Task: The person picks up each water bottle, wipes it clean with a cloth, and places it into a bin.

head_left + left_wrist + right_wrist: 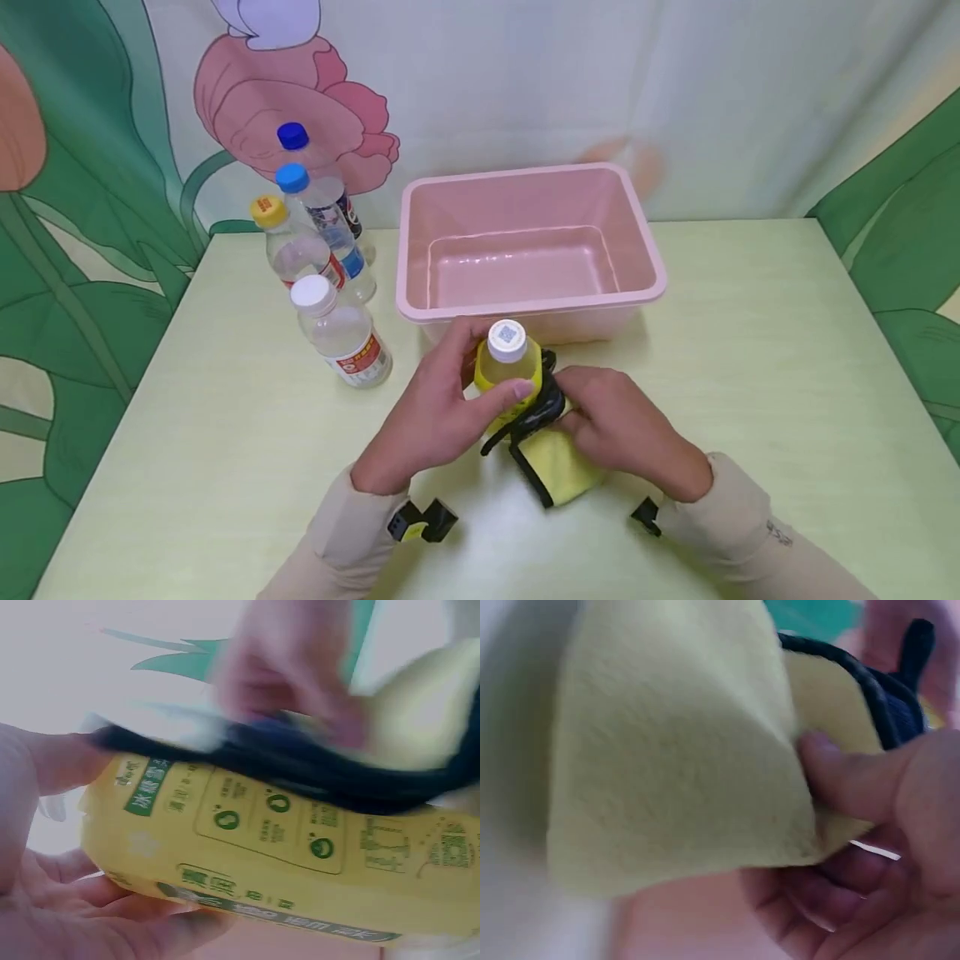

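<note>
A bottle with a yellow label and a white cap is gripped by my left hand, thumb across its near side. In my right hand I pinch a yellow cloth with a dark edge. The dark part of the cloth lies against the bottle's right side in the head view. In the right wrist view the cloth hangs from between thumb and fingers. The left wrist view shows the dark edging across the label, blurred.
Behind my hands stands a pink plastic bin. To the left are several upright bottles: one white-capped, one yellow-capped, one light-blue-capped and one dark-blue-capped. A patterned curtain hangs behind the pale table.
</note>
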`<state>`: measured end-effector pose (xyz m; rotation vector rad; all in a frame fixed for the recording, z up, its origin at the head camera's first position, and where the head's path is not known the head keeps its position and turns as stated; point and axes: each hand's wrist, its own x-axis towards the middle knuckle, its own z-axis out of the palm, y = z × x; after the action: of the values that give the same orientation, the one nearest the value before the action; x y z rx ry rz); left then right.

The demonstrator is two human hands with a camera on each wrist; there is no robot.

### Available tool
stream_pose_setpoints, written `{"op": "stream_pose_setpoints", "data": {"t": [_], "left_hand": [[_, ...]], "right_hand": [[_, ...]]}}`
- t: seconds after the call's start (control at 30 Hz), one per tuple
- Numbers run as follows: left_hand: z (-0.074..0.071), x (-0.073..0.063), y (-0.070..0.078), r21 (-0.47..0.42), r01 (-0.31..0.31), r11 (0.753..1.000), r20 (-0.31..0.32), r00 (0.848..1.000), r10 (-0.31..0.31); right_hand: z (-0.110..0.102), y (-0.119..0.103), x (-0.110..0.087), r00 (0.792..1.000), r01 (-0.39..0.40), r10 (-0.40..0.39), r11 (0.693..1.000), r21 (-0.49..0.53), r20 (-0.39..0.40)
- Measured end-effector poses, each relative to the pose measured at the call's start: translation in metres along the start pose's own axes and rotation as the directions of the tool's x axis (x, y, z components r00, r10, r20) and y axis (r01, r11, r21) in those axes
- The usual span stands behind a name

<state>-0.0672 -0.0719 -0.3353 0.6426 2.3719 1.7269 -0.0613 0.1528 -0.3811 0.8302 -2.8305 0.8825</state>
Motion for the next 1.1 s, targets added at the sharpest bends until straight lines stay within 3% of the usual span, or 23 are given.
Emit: {"op": "stream_pose_setpoints", "data": {"t": [0.13,0.2,0.3,0.4,0.5,0.67,0.87,1.1], "left_hand": [[0.001,-0.003,0.005,0.112,0.002,0.994,-0.019,1.000,0.000],[0.002,-0.005,0.010,0.187,0.022,0.982,-0.035,0.999,-0.015],[0.006,-0.008,0.013,0.261,0.042,0.965,-0.054,0.998,-0.029],[0.012,-0.009,0.012,0.279,0.033,0.960,-0.070,0.997,-0.014],[0.016,-0.009,0.009,0.286,0.023,0.958,-0.094,0.996,0.004],[0.016,-0.011,0.003,0.275,-0.009,0.961,-0.129,0.991,0.046],[0.013,-0.013,0.001,0.256,-0.006,0.967,-0.118,0.992,0.037],[0.007,-0.015,0.005,0.256,0.008,0.967,-0.106,0.994,0.019]], "right_hand": [[-0.030,-0.011,0.006,0.978,0.116,-0.103,0.991,0.064,-0.180],[-0.037,-0.013,0.011,0.967,0.168,-0.144,0.981,0.099,-0.210],[-0.036,-0.010,0.016,0.977,0.165,-0.135,0.970,0.181,-0.163],[-0.022,0.000,0.015,0.994,0.083,-0.064,0.970,0.229,-0.086],[-0.001,0.011,0.011,1.000,0.008,-0.007,0.984,0.180,-0.006],[0.022,0.023,0.008,0.994,-0.022,0.019,0.999,0.031,0.104],[0.018,0.023,0.006,0.987,-0.013,0.017,1.000,-0.027,0.159],[0.007,0.022,-0.001,0.987,-0.018,0.019,1.000,-0.008,0.162]]}}
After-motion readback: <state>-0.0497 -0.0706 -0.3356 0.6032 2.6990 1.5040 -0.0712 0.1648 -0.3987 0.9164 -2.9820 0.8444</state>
